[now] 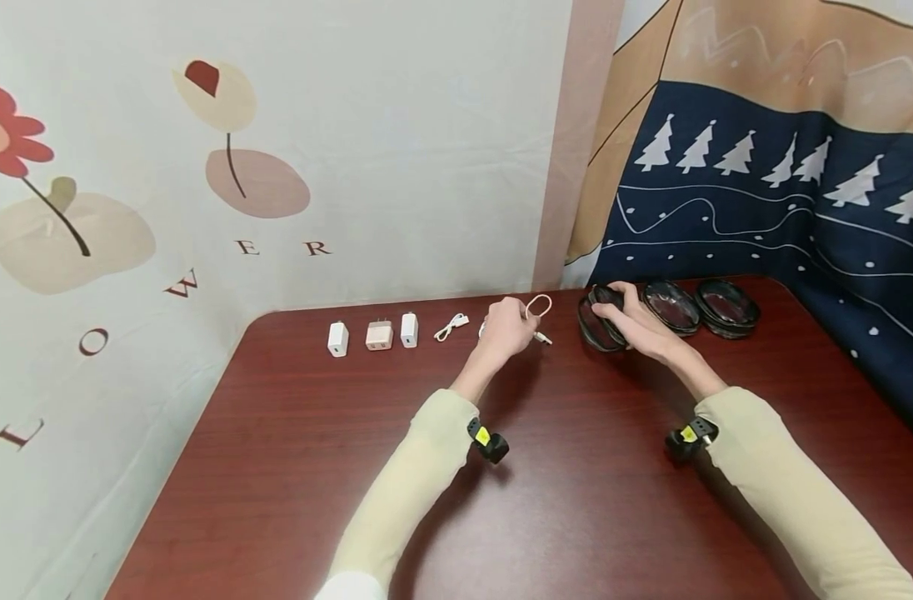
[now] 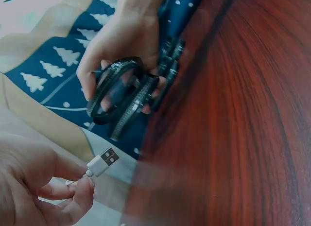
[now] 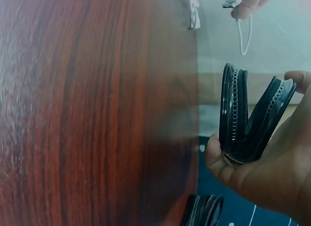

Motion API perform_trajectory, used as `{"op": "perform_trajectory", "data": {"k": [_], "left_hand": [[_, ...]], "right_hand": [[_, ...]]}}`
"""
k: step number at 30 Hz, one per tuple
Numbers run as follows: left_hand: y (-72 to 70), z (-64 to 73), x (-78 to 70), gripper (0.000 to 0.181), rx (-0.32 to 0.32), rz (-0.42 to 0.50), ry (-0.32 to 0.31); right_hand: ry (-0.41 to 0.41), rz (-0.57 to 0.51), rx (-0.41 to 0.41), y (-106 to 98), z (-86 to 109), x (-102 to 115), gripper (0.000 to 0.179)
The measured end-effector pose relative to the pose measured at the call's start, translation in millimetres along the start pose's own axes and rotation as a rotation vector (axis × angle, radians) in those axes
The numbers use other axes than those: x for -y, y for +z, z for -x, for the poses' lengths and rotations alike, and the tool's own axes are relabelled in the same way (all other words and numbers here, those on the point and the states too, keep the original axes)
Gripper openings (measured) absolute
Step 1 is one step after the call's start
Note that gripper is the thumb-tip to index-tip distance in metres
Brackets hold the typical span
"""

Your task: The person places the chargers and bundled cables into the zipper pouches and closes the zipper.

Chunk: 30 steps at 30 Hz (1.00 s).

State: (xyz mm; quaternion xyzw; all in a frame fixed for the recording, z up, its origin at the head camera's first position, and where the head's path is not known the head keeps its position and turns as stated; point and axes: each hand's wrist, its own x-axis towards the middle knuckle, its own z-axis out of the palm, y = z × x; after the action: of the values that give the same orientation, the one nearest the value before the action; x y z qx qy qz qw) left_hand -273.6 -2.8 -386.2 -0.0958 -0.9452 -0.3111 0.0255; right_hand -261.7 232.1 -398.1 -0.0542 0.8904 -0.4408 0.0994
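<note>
My left hand [image 1: 507, 327] pinches a white USB cable [image 2: 99, 164] near its plug, and a loop of the cord stands up beyond the fingers. To its right, my right hand [image 1: 636, 321] grips a small round black zip case [image 1: 601, 327]. In the right wrist view the case [image 3: 248, 116] gapes in a V, its zip undone, with the fingers around its hinge side and one half. The cable's metal plug points toward the case, with a gap between them.
Two more round black cases, one [image 1: 671, 307] and another [image 1: 727, 307], lie right of my right hand. Leftward along the table's back edge are a coiled white cable [image 1: 451, 327] and charger plugs: white [image 1: 409, 330], pinkish [image 1: 379, 335], white [image 1: 338, 339]. A curtain [image 1: 426, 167] hangs behind.
</note>
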Motion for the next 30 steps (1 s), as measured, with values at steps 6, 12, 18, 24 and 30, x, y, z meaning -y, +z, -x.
{"op": "perform_trajectory", "data": {"k": [6,12,18,24,30], "left_hand": [[-16.8,10.0,-0.3,0.022,-0.006,0.144,0.025],[-32.0,23.2,-5.8,0.018,0.024,0.276,0.052],[-37.8,34.5,-12.1,0.017,0.084,0.304,0.061],[-39.3,40.9,-16.2,0.017,0.125,0.307,0.071],[-40.7,43.1,-19.1,0.020,0.131,0.299,0.078]], "right_hand": [[-0.010,-0.045,0.027,3.7,3.1,7.9,0.075],[-0.023,-0.072,0.053,9.2,10.3,16.5,0.073],[-0.026,-0.076,0.089,14.2,18.9,25.4,0.074],[-0.051,-0.073,0.081,21.2,25.0,35.8,0.074],[-0.080,-0.083,0.090,28.1,27.8,42.9,0.071]]}}
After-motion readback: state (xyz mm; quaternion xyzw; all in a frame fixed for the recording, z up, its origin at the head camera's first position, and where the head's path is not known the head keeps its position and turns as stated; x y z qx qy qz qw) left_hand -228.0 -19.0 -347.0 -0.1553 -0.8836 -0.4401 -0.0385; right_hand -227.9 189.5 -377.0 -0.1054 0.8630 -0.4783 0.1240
